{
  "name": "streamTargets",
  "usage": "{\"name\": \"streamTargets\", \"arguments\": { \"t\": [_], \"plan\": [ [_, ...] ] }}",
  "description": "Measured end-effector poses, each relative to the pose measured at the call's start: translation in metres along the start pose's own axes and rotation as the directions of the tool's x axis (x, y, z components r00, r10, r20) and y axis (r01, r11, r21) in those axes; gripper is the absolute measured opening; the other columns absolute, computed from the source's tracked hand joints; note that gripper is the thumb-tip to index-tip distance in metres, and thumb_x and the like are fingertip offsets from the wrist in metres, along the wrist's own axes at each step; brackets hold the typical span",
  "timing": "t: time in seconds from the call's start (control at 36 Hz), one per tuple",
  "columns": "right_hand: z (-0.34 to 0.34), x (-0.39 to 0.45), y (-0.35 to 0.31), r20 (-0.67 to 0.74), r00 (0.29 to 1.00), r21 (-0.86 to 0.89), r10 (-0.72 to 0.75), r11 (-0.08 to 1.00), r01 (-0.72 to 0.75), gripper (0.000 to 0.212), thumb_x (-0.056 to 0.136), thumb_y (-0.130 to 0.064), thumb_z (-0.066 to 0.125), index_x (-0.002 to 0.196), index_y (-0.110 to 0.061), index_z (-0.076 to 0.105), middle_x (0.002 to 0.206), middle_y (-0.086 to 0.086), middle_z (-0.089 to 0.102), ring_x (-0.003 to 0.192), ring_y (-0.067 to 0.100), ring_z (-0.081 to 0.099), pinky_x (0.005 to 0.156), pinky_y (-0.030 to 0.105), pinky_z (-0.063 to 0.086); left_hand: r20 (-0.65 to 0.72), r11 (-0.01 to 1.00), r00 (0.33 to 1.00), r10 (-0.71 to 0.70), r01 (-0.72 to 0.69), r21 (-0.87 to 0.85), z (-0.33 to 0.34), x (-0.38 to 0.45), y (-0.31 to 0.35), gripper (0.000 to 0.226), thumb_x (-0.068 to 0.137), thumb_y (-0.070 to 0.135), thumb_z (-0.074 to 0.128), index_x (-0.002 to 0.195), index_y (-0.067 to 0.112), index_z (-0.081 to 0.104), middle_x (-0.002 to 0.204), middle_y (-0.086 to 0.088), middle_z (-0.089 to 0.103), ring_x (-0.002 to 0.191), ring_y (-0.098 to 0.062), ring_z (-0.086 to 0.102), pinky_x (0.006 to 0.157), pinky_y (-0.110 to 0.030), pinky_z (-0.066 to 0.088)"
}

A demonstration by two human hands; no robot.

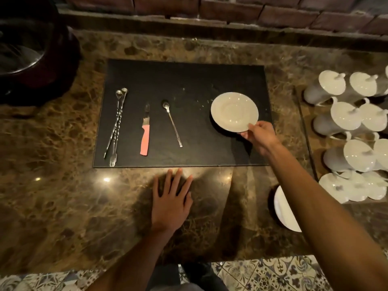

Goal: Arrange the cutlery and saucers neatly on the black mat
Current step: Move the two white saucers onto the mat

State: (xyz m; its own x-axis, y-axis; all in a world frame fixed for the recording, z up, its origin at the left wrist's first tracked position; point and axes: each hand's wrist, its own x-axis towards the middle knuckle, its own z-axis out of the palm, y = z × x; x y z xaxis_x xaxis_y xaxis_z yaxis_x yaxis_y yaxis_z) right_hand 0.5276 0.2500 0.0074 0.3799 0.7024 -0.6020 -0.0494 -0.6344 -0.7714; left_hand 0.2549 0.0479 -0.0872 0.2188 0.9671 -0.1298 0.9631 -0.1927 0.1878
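On the mat [189, 80]: stirrers [116, 122] leftmost, then knife [145, 131], spoon [172, 122], saucer [234, 111] rightmost.

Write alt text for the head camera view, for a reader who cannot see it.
A person's right hand grips the near edge of a white saucer at the right of a black mat, where two bar spoons, a pink-handled knife and a small spoon lie. The left hand rests flat on the marble counter.
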Motion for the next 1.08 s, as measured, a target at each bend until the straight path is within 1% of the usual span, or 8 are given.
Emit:
{"name": "streamTargets", "arguments": {
  "t": [0.22,0.28,0.36,0.42,0.61,0.72,0.83,1.08],
  "plan": [
    [0.045,0.029,-0.010,0.035,0.999,0.092,0.027,0.995,-0.030,0.009,0.096,0.007,0.049,0.090,0.001,0.053,0.103,0.019,0.059,0.074,0.022,0.065,0.059,0.030,0.062,-0.010,1.000,1.000,-0.010,0.010,0.012,0.002,-0.001,0.000,0.059,0.103,0.047,0.035,0.160,0.040,0.024,0.171,0.001,0.019,0.159,-0.026,0.015,0.124,-0.062,0.016],
    [0.047,0.030,-0.005,0.053,0.998,0.172,0.025,0.984,-0.034,0.016,0.096,0.007,0.050,0.085,0.000,0.059,0.112,0.022,0.061,0.086,0.024,0.068,0.070,0.028,0.063,-0.011,1.000,1.000,-0.014,0.014,0.010,0.001,-0.001,0.000,0.058,0.102,0.047,0.036,0.159,0.040,0.028,0.170,0.000,0.023,0.158,-0.027,0.019,0.123,-0.062,0.019],
    [0.039,0.025,0.002,0.169,0.985,0.257,0.018,0.964,-0.061,0.021,0.097,0.007,0.049,0.113,0.007,0.062,0.122,0.021,0.064,0.109,0.028,0.067,0.095,0.034,0.056,-0.002,1.000,1.000,-0.020,0.020,0.006,0.000,-0.001,0.001,0.058,0.102,0.047,0.036,0.159,0.040,0.028,0.170,-0.001,0.024,0.158,-0.027,0.020,0.123,-0.062,0.021],
    [0.026,0.021,0.008,0.224,0.975,0.205,0.001,0.978,-0.048,0.031,0.097,0.008,0.048,0.127,0.007,0.056,0.121,0.021,0.065,0.111,0.030,0.067,0.098,0.036,0.055,0.000,1.000,1.000,-0.021,0.021,0.004,0.001,-0.001,0.001,0.058,0.102,0.047,0.035,0.159,0.040,0.026,0.170,0.000,0.021,0.158,-0.027,0.020,0.122,-0.062,0.021],
    [-0.086,-0.007,0.036,0.186,0.978,-0.158,-0.098,0.979,0.128,0.023,0.091,-0.001,0.064,0.114,0.001,0.067,0.089,0.002,0.076,0.079,0.010,0.072,0.078,0.020,0.059,-0.006,1.000,1.000,-0.003,0.003,0.018,0.000,0.000,0.000,0.057,0.102,0.044,0.033,0.158,0.036,0.032,0.169,-0.004,0.027,0.156,-0.031,0.025,0.123,-0.062,0.019],
    [-0.167,-0.029,0.065,0.138,0.984,-0.482,-0.112,0.860,0.165,0.011,0.085,-0.009,0.074,0.095,-0.012,0.076,0.090,0.008,0.075,0.086,0.022,0.070,0.081,0.023,0.056,-0.017,0.999,1.000,0.009,-0.008,0.037,-0.002,0.000,0.000,0.056,0.102,0.043,0.033,0.157,0.034,0.033,0.166,-0.006,0.033,0.155,-0.034,0.027,0.122,-0.062,0.021],
    [-0.208,-0.038,0.086,0.168,0.986,-0.860,0.021,0.493,0.136,0.036,0.083,-0.038,0.075,0.113,-0.017,0.073,0.104,-0.002,0.068,0.087,0.016,0.060,0.081,0.025,0.043,-0.024,0.999,1.000,0.002,-0.001,0.047,-0.003,0.000,0.002,0.055,0.102,0.042,0.034,0.156,0.032,0.039,0.166,-0.008,0.035,0.154,-0.034,0.029,0.122,-0.063,0.021],
    [-0.217,-0.036,0.090,0.204,0.977,-0.928,-0.056,0.307,0.211,0.018,0.090,-0.015,0.067,0.105,-0.013,0.077,0.105,0.012,0.076,0.089,0.026,0.067,0.077,0.025,0.040,-0.046,0.999,0.999,-0.002,0.004,0.036,0.001,0.000,0.000,0.053,0.103,0.040,0.033,0.155,0.030,0.040,0.165,-0.008,0.035,0.152,-0.035,0.032,0.121,-0.064,0.023]
  ]
}}
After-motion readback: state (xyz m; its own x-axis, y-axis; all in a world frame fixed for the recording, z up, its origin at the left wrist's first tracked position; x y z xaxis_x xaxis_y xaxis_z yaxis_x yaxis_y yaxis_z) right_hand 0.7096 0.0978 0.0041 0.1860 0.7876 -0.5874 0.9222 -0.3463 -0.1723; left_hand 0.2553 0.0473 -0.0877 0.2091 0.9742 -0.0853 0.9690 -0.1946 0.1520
